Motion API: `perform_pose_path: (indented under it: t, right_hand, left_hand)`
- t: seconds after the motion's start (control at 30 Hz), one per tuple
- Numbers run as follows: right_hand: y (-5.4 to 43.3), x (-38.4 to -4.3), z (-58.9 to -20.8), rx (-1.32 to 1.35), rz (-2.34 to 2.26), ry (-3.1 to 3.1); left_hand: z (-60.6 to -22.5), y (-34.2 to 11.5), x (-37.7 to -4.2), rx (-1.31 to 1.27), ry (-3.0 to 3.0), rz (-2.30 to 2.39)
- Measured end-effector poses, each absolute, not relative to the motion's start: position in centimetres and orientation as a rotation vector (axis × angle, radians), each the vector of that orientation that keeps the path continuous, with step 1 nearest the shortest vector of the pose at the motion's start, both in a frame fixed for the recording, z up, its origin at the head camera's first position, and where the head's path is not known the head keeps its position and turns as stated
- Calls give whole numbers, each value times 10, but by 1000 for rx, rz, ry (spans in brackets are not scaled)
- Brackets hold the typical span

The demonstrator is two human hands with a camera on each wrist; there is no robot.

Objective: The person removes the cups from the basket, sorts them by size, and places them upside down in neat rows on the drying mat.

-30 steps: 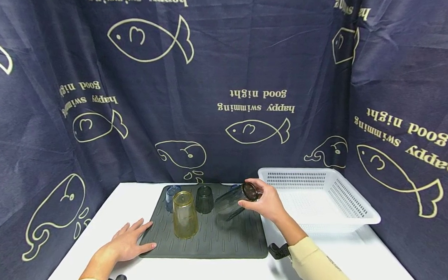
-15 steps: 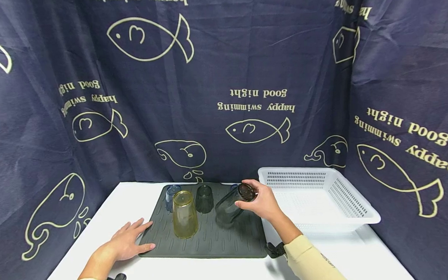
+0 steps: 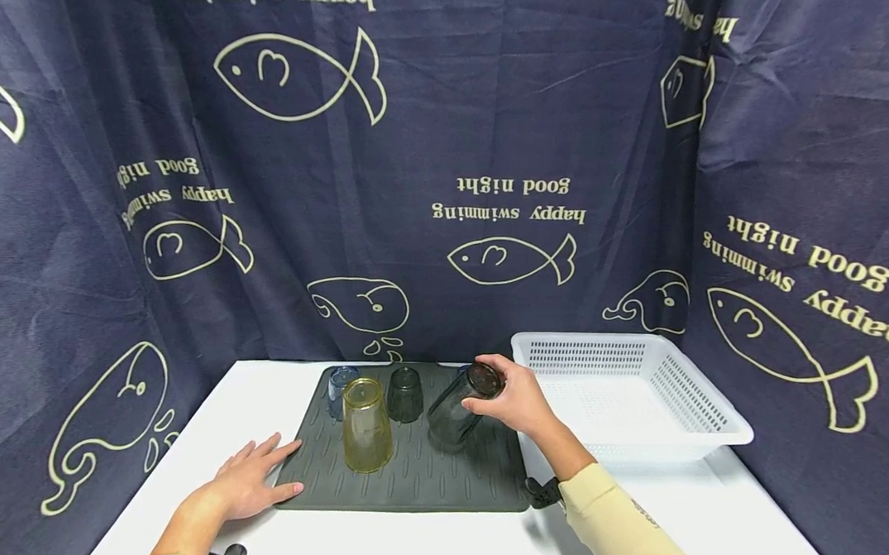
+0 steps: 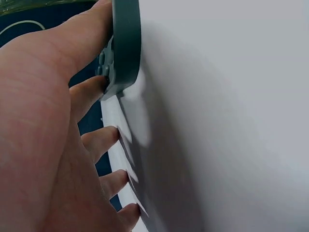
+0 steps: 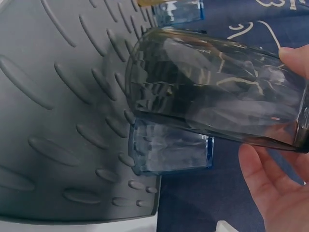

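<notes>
My right hand [image 3: 515, 397] grips a tall dark grey glass [image 3: 454, 414] near its base, between thumb and fingers. The glass leans with its mouth down and to the left, its rim [image 5: 133, 72] at the mat's surface; whether it touches cannot be told. Behind it a small blue glass [image 5: 171, 147] stands upside down, mostly hidden in the head view. My left hand [image 3: 252, 480] lies with spread fingers at the left edge of the dark grey ridged mat [image 3: 431, 481], thumb and index finger touching it. A tall yellow glass [image 3: 367, 430] stands upside down on the mat.
A small dark glass [image 3: 405, 395] and another blue glass [image 3: 341, 390] stand at the back of the mat. To the right sits a white perforated basket [image 3: 634, 443] on the white table [image 3: 397, 549]. Dark blue fish-print cloth [image 3: 424, 146] hangs behind and at both sides.
My right hand has moved slightly left, and the tall grey glass has tipped somewhat more upright over the mat. The left hand has stayed almost in place.
</notes>
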State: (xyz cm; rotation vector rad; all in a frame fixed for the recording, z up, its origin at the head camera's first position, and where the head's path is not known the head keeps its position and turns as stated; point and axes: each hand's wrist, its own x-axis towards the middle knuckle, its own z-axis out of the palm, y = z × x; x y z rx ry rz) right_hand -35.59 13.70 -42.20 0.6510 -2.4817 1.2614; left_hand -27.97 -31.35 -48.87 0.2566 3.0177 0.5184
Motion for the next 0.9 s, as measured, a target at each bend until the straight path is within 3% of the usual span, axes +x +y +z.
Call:
perform_pose_path:
  t: [0.9]
  right_hand:
    - [128,-354,-417,654,1147,-2506]
  left_hand:
    - [-491,-304,-265,237,3055,503]
